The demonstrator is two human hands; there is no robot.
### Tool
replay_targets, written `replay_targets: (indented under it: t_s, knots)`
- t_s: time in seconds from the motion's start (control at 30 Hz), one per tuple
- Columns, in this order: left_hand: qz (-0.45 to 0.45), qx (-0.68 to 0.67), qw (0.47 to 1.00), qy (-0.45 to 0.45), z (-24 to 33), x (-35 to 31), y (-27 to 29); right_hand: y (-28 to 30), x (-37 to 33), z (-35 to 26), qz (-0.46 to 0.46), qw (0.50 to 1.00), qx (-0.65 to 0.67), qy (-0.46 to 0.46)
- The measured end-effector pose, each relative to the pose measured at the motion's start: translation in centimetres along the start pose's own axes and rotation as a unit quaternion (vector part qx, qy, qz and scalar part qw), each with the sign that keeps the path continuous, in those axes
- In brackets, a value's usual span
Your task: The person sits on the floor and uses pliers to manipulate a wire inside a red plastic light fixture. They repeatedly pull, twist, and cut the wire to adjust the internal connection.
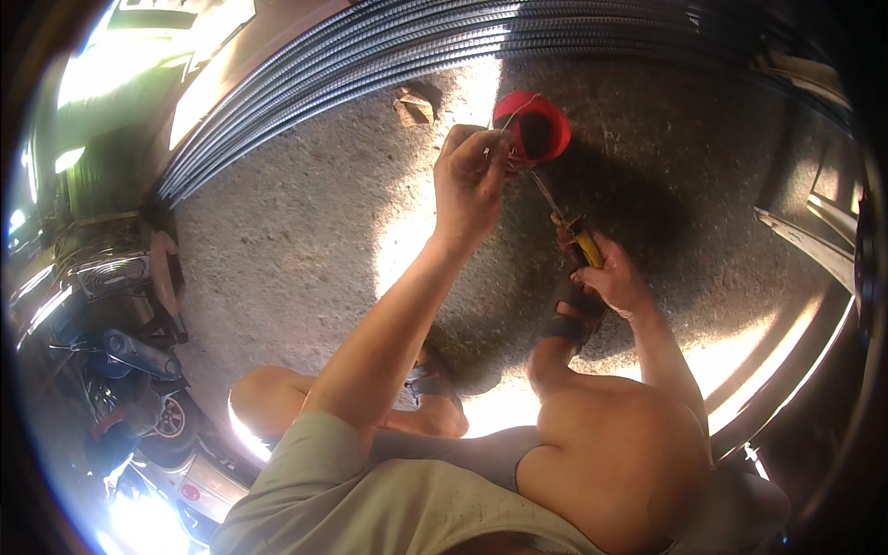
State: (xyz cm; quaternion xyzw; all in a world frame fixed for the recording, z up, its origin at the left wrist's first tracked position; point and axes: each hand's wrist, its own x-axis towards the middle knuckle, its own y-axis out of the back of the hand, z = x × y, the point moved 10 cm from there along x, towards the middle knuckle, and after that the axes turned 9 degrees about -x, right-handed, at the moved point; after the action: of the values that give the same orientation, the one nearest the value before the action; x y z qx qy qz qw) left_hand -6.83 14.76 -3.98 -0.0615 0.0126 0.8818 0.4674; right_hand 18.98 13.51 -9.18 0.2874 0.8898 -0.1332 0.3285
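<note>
My left hand (474, 180) is closed at the near left rim of a small red container (556, 139), which is round and dark inside. Thin pale wire (524, 104) loops over its opening beside my fingertips. Whether those fingers grip the rim or only the wire cannot be made out. In my right hand (615, 276), lower and to the right, is a yellow-handled screwdriver (588, 248). Its thin metal shaft slants up and left toward the container's near side, where the tip is hidden.
A bundle of ribbed steel bars (370, 57) runs along the far side. A brown scrap (413, 106) lies on the rough concrete floor (296, 222). My sandalled feet are close below the screwdriver. A wheeled machine (166, 416) stands at the left, and pale panels (809, 242) at the right.
</note>
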Motion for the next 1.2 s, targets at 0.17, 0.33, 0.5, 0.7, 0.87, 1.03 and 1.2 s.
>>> replay_targets:
  t_s: [0.17,0.33,0.5,0.7,0.87,1.03,1.2]
  knots:
    - [-0.051,0.056,0.997,-0.001,-0.4,1.0,-0.2,0.6,0.0,0.9,-0.026,0.998,0.050,-0.037]
    - [-0.072,0.105,0.992,-0.022,-0.4,1.9,-0.1,0.8,0.3,1.1,-0.023,0.999,0.020,-0.043]
    - [-0.055,0.124,0.988,-0.079,0.4,1.6,0.1,0.5,0.9,-1.3,-0.019,1.000,-0.020,-0.010]
    - [-0.059,0.214,0.973,-0.061,1.4,1.2,0.3,0.0,1.3,-1.6,-0.008,0.999,-0.032,-0.029]
    - [-0.073,0.211,0.972,-0.067,1.1,1.2,0.8,-0.4,1.1,-1.9,-0.020,0.996,-0.055,-0.061]
    - [-0.074,0.165,0.983,-0.033,0.5,1.0,1.6,0.7,-0.1,-2.5,-0.007,0.969,-0.244,0.031]
    - [-0.089,0.025,0.995,0.044,-1.5,1.0,2.3,4.3,-2.6,0.5,0.138,0.921,-0.361,0.052]
